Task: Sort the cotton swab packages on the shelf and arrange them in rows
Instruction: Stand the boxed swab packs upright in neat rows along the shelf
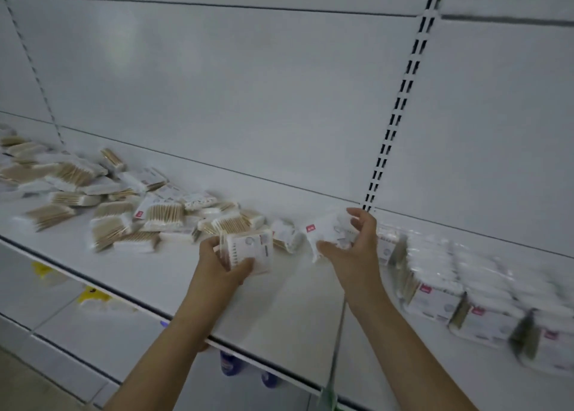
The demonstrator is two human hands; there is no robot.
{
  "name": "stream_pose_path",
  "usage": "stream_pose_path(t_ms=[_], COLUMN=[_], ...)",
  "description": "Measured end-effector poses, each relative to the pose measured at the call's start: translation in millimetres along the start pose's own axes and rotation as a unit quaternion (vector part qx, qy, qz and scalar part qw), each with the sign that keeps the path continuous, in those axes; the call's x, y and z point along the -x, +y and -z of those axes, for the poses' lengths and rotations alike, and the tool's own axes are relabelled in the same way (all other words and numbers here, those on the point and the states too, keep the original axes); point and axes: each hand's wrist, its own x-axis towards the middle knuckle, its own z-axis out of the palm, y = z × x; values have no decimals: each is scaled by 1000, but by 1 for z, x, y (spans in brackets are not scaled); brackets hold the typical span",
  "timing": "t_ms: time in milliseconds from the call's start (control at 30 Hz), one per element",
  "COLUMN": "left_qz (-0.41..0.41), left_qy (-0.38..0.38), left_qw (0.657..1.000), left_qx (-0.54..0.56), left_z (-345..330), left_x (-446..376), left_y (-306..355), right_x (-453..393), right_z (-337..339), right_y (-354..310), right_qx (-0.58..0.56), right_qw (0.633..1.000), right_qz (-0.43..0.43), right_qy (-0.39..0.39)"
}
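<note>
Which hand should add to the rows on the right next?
Right hand: it holds a package beside the rows. Left hand grips its stack nearer the pile.

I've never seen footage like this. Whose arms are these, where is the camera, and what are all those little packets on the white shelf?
No machine here: these are a person's two bare arms, filmed by one wide-angle camera worn on their head, looking forward and down. The white surface is a shop shelf. The packets are cotton swab packages. To the left lies a loose pile, tumbled at all angles. To the right stand tidy rows already arranged. The left hand grips a small stack of packages. The right hand holds one package near the start of the rows. The picture is somewhat blurred, so the print on the labels cannot be read.
</note>
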Motion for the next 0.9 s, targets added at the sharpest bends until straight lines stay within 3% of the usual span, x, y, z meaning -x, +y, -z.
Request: stream_pose_path(t_ms=[167, 333, 433, 500, 633, 733, 833, 900], left_qz=[-112, -147, -166, -191, -217, -206, -221, -216], left_qy=[-60, -112, -139, -156, -179, -193, -170, -171], left_qw=[984, 979, 971, 963, 949, 943, 948, 951], left_qx=[-124, -89, -102, -109, -145, -174, -152, -142], left_z=[-18, -45, -61, -72, -99, -119, -129, -131], left_x=[-11, -16, -28, -39, -63, -72, -70, -66], left_y=[15, 21, 21, 27, 34, 29, 16, 11], right_x=[4, -3, -13, -20, -32, -44, -49, -52], right_z=[26, 63, 82, 91, 89, 84, 86, 89], right_y=[-7, -39, -52, -56, -51, -29, -9, -4], right_qx=[-42, -104, 28, 170, 367, 547, 676, 717], right_qw=[994, 984, 997, 985, 926, 824, 721, 681], right_qz=[-102, -137, -76, -9, 87, 143, 133, 129], right_qy=[-22, -37, -6, 17, -24, -41, -74, -72])
